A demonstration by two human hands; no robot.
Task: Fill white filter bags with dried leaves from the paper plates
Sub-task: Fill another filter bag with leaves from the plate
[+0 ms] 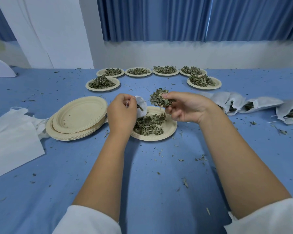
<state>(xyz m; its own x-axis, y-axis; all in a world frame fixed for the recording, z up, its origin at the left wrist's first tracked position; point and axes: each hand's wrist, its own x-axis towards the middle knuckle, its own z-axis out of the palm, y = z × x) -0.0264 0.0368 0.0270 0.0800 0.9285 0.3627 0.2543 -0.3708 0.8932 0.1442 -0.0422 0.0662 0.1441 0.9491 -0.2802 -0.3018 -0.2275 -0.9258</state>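
Right hand with leaf clump beside left-held filter bag (mouth open).

No readable text, label, brand, number or sign appears anywhere in the frame; the plates, bags, cloth and curtains all show plain, unmarked surfaces.

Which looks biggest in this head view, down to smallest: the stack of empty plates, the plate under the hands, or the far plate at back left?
1. Stack of empty plates.
2. Plate under the hands, partly hidden, so its place is unsure.
3. Far plate at back left, which looks smallest mainly through distance.
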